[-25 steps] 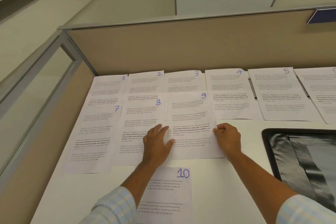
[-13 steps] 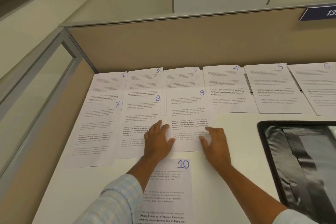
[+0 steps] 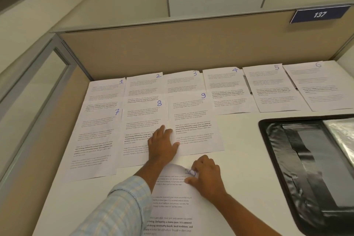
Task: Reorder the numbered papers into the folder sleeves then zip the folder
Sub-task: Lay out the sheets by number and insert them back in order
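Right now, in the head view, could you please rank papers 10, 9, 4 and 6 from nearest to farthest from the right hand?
1. Paper 10, front, pinched by the right hand.
2. Paper 9, middle row, just beyond.
3. Paper 4, back row.
4. Paper 6, back row, far right.

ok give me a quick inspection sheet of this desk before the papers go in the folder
surface: white desk, mostly covered by sheets
job's things: papers 1 to 6 in a back row against the partition; paper 7, paper 8 and paper 9 in a nearer row overlapping it; paper 10 nearest; black folder lying open at the right
clutter: nothing seen
fingers: left hand flat across the seam of papers 8 and 9; right hand pinches paper 10's top edge, which curls up
cables: nothing seen
surroundings: blue sign 137 on the partition, glass side panel at left
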### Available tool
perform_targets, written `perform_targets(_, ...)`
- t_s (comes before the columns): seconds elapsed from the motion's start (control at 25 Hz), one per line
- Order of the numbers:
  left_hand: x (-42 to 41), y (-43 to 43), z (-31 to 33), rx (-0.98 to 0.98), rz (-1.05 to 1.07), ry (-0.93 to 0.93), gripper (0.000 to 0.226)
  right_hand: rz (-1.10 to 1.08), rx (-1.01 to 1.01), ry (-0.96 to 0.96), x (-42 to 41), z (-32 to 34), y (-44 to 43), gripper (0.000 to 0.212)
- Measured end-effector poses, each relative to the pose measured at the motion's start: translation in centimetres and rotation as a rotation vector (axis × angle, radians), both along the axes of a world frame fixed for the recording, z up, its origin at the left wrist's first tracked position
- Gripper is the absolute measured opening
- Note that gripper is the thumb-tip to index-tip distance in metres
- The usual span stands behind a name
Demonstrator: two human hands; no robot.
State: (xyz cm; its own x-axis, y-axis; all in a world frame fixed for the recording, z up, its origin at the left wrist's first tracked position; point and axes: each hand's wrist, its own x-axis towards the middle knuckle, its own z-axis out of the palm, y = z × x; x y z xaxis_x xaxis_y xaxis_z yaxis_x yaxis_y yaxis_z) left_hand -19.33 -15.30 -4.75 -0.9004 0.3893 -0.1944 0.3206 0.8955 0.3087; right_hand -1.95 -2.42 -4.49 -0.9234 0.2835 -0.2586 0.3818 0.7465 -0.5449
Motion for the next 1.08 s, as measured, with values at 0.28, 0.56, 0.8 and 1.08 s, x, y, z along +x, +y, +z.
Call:
perform_targets(0.28, 0.0, 0.1, -0.1, 0.008, -0.012, 0.012, 0.064, -0.245, -0.436, 0.178, 1.1, 2.4, 4.0, 0.027)
perform_targets(0.56, -0.7, 0.8, 0.8, -0.044, -0.023, -0.020, 0.055, -0.457, -0.523, 0.361, 2.0, 6.1, 11.1, 0.010)
perform_targets(0.8, 2.1, 4.0, 5.5, 0.673, 0.077, -0.001, 0.037, -0.545, -0.714, 0.459, 0.9, 9.4, 17.1, 0.011)
perform_targets(1.08, 12.6, 12.3, 8.2, 1.116, 0.361, -0.593, 0.017, -0.644, -0.762, 0.593, -0.9, 11.6, 24.7, 0.009)
